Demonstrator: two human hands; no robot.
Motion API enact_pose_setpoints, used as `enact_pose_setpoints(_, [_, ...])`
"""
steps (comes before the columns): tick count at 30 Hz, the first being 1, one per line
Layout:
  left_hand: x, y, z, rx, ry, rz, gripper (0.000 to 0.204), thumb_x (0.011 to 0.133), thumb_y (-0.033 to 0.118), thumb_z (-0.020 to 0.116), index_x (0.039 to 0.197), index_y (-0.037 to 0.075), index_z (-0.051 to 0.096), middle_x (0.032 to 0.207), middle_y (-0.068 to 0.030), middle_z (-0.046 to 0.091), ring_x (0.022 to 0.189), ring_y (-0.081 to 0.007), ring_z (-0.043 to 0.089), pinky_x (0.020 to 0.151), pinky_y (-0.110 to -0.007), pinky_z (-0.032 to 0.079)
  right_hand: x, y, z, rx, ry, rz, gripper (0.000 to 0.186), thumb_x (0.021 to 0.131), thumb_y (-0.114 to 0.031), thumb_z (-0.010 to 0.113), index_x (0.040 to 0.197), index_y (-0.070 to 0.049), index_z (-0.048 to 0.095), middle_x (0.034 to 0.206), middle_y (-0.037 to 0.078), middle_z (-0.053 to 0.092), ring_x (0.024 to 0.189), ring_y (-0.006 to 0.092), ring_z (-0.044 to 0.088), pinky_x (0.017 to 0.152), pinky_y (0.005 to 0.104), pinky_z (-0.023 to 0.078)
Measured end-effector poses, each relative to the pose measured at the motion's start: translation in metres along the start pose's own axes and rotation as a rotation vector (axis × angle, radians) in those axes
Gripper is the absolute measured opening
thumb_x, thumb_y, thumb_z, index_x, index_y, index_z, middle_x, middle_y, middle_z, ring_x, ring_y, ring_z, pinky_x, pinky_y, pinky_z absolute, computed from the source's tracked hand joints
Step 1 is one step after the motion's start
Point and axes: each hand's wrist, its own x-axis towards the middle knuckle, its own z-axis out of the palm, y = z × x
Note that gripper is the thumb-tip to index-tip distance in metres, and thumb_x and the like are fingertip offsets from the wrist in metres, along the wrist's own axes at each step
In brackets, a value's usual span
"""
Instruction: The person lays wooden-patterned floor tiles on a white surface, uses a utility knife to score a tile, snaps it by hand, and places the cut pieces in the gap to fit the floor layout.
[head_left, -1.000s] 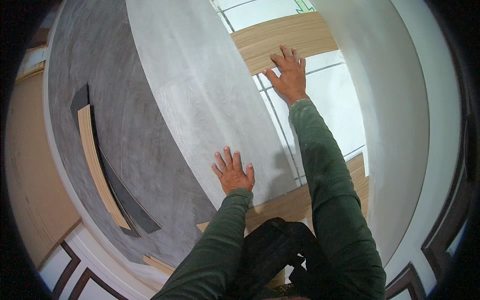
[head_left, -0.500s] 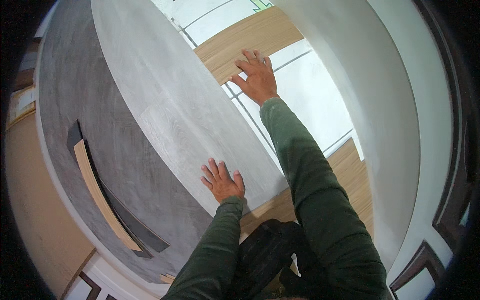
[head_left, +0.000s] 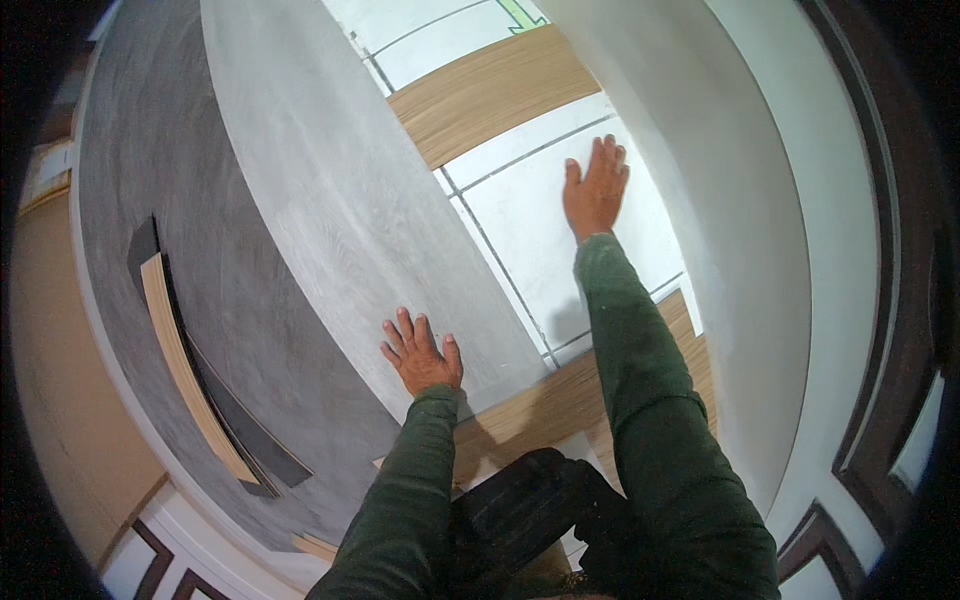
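While the left hand [head_left: 420, 362] rests on the pale grey board [head_left: 330, 190], the right hand [head_left: 596, 195] is above white tiles

Although no tool is in either hand, the step in hand seems to be steadying or checking the board by palm. The pale grey board lies lengthwise through the middle, between a dark grey surface [head_left: 270, 320] on its left and the white tiles [head_left: 515, 225] on its right. The left hand is laid near the board's closer end, palm down, with its fingers spread; how strongly it presses, I cannot tell. The right hand is open and empty, its fingers near together and its thumb apart. It is between the board and the pale wall [head_left: 720, 200]; whether it touches the tiles is not clear.

Farther away, an upper wooden strip [head_left: 495, 92] goes across the tiles from the board's right edge towards the wall. At the closer end, a lower wooden strip [head_left: 515, 425] meets the board, or passes below it; I cannot tell which. Narrow offcuts [head_left: 190, 370], tan and dark, lie on the dark grey surface.

In my judgement, any next move of the board would call for both palms flat on it and an even push, with its right edge watched against the tile lines.
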Motion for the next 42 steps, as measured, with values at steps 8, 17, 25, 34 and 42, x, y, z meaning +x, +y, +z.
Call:
enact_pose_setpoints(8, [0.002,0.004,-0.004,0.014,-0.120,-0.075,0.058,0.089,0.037,0.055,0.139,0.008,0.045,0.159,-0.0180,0.026,0.149,-0.0436,0.011,0.117,-0.063,0.003,-0.002,-0.004,-0.003,-0.130,-0.014,-0.040,0.056,0.098,-0.032,0.052,0.142,0.000,0.042,0.155,0.019,0.032,0.146,0.0381,0.025,0.119,0.0541,0.021])
enact_pose_setpoints(17, [0.004,-0.003,0.003,-0.024,-0.033,-0.074,0.059,0.089,0.037,0.057,0.139,0.008,0.044,0.159,-0.0192,0.027,0.149,-0.0439,0.011,0.115,-0.067,0.003,0.006,-0.011,-0.018,-0.115,-0.129,0.053,0.057,0.097,-0.033,0.053,0.143,-0.001,0.042,0.155,0.016,0.033,0.147,0.0351,0.023,0.120,0.0536,0.018])
enact_pose_setpoints(25, [0.182,0.104,-0.004,-0.396,0.086,0.038,0.062,0.086,0.024,0.065,0.139,0.003,0.040,0.153,-0.0279,0.027,0.146,-0.0480,0.016,0.114,-0.068,0.004,0.008,-0.007,-0.016,-0.068,-0.081,0.007,0.058,0.094,-0.030,0.057,0.141,0.001,0.043,0.155,0.018,0.033,0.147,0.0379,0.024,0.119,0.0561,0.017])
enact_pose_setpoints(34, [0.357,0.213,0.013,0.002,-0.043,0.060,0.107,0.070,0.049,0.080,0.150,0.000,0.028,0.152,-0.0249,0.028,0.145,-0.0500,0.013,0.108,-0.075,0.016,0.007,-0.011,-0.015,-0.109,-0.118,0.015,0.060,0.095,-0.032,0.053,0.144,-0.001,0.039,0.157,0.017,0.031,0.147,0.0374,0.022,0.118,0.0555,0.016])
enact_pose_setpoints(42, [0.387,0.218,-0.018,0.196,-0.297,-0.026,0.116,0.061,0.059,0.085,0.147,0.001,0.034,0.140,-0.0188,0.040,0.136,-0.0435,0.030,0.104,-0.078,0.022,0.007,-0.014,-0.017,-0.130,-0.131,0.024,0.059,0.094,-0.031,0.054,0.143,0.000,0.041,0.157,0.016,0.030,0.147,0.0367,0.022,0.118,0.0544,0.018])
